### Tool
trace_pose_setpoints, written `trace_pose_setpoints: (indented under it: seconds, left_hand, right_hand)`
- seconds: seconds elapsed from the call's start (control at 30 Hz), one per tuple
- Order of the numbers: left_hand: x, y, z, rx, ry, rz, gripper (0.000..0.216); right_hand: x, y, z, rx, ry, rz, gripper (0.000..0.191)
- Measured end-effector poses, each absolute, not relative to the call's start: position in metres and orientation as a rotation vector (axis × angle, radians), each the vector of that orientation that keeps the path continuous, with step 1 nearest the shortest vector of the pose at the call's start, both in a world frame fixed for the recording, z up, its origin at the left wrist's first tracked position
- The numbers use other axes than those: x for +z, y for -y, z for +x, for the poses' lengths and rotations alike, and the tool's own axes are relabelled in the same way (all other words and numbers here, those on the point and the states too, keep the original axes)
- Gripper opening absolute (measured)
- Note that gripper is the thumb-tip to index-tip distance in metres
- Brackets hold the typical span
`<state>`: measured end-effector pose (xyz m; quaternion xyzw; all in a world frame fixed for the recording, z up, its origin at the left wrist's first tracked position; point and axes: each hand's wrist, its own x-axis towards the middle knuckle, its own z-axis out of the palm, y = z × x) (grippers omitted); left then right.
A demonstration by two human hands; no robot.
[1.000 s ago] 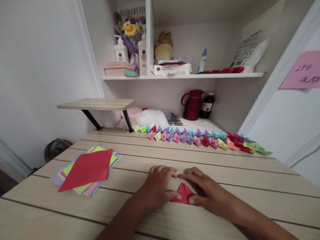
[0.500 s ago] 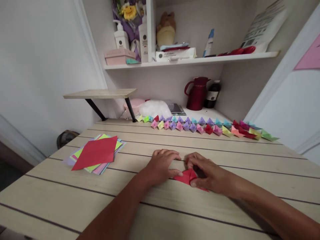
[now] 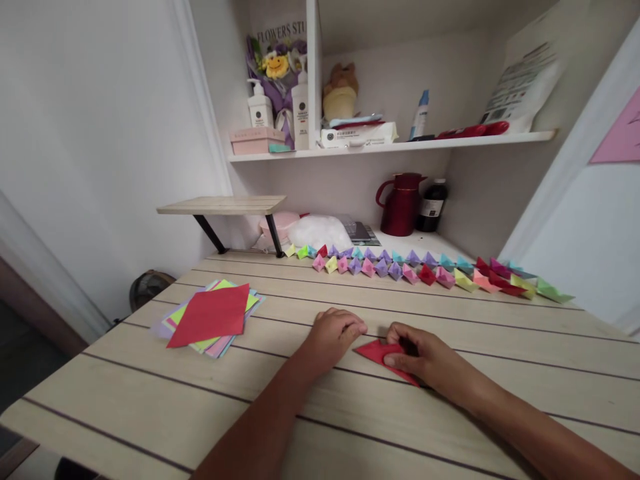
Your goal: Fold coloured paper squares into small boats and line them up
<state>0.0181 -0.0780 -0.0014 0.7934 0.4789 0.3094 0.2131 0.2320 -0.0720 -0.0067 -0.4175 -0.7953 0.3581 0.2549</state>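
Half done on this one, I'd say: the right hand [image 3: 425, 353] pinches a partly folded red paper piece [image 3: 383, 351] against the pale wooden plank tabletop [image 3: 450, 407], thumb on top. The left hand [image 3: 336, 337] sits loosely curled at its left tip, gripping nothing. Further left, a stack of flat coloured paper sheets [image 3: 213, 315] lies unfolded. At the back there's a long row of small finished folded paper shapes [image 3: 425, 272].
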Motion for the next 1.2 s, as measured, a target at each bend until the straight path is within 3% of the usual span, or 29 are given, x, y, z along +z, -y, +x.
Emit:
trace_pose_setpoints:
  seconds: [0.37,0.73,1.03,1.2]
  left_hand:
    - [-0.004,0.079,0.015,0.957,-1.296,2.143,0.05]
    - [-0.007,0.076,0.015,0.972,-1.257,2.045,0.057]
    - [-0.015,0.071,0.017,0.948,-1.257,1.892,0.063]
    - [-0.021,0.069,0.021,1.151,-1.317,1.647,0.065]
  right_hand:
    - [-0.012,0.069,0.23,0.874,2.052,-1.089,0.025]
    - [-0.002,0.074,0.231,1.218,1.922,-1.102,0.036]
    - [-0.003,0.075,0.239,1.503,1.495,-1.239,0.029]
    - [-0.001,0.065,0.243,1.654,1.343,-1.123,0.025]
